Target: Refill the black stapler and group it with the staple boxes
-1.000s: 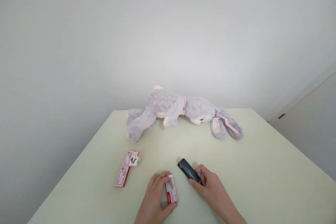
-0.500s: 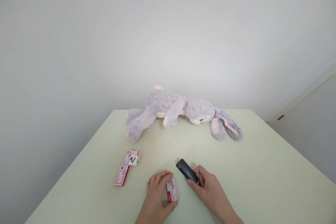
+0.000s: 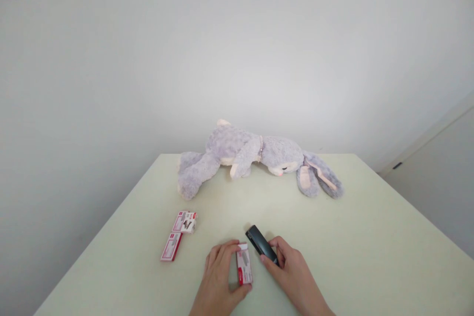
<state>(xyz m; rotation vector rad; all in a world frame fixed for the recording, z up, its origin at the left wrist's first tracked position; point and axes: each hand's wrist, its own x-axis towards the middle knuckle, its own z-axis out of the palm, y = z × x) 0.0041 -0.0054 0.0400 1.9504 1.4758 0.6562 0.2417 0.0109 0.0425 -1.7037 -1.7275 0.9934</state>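
My left hand grips a small red-and-white staples box by its two ends, fingers at the far end and thumb at the near one. Just to the right, my right hand holds a dark stapler between thumb and fingers. The stapler points away and to the left, its front end beside the box but apart from it. Its rear is partly hidden by my right hand.
On the left of the pale table lie two more flat red-and-white boxes and a smaller white box with a stapler picture. A lilac plush rabbit lies along the back, near the wall.
My right hand has shifted slightly left with the stapler, bringing it nearer the box. More of the box's far end shows beside my left fingers.
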